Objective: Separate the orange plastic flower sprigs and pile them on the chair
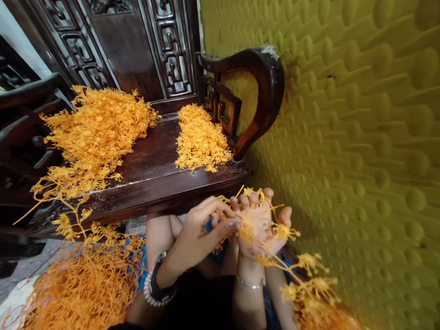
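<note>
My right hand (258, 224) is raised palm-up in front of the wooden seat, its fingers curled round a bunch of orange plastic flower sprigs (282, 259) that trail down to the lower right. My left hand (201, 229) reaches across to it, fingers pinched on a sprig at the right palm. A dark watch and a beaded bracelet (156, 287) sit on the left wrist, a thin bangle (249, 284) on the right.
A dark carved wooden chair (151, 173) stands ahead, with a big loose orange pile (95, 136) on its left and a smaller tidy pile (200, 139) on its right. More orange sprigs (76, 293) heap at lower left. A yellow bumpy wall (349, 130) fills the right.
</note>
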Demonstrator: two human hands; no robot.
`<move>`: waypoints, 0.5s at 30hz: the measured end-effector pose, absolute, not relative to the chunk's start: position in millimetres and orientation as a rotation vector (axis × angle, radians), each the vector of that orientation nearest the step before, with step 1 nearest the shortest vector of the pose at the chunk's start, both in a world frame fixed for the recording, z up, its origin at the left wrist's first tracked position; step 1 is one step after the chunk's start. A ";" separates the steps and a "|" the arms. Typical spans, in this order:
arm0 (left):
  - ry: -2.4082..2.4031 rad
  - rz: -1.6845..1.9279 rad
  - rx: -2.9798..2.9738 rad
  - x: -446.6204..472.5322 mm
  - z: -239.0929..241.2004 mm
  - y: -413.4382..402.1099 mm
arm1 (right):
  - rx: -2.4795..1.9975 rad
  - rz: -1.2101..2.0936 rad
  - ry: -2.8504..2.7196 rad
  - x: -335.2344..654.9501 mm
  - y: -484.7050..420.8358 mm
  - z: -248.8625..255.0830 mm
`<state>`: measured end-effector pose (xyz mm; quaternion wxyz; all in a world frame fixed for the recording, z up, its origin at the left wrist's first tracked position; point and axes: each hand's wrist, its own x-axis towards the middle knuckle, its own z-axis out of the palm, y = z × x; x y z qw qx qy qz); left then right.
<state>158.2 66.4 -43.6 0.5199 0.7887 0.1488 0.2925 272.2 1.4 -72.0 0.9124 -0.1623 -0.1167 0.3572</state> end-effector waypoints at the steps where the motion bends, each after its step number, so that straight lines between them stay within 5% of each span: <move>1: 0.380 0.677 1.905 155.4 -44.6 60.1 | -0.354 0.744 -0.272 268.5 2.1 -72.1; 8: 0.723 0.599 1.929 152.8 -71.7 47.9 | -0.542 0.843 -0.469 244.8 12.0 -69.6; 15: 0.526 0.333 1.752 135.1 -100.9 46.4 | -0.584 1.006 -0.177 264.0 16.1 -72.4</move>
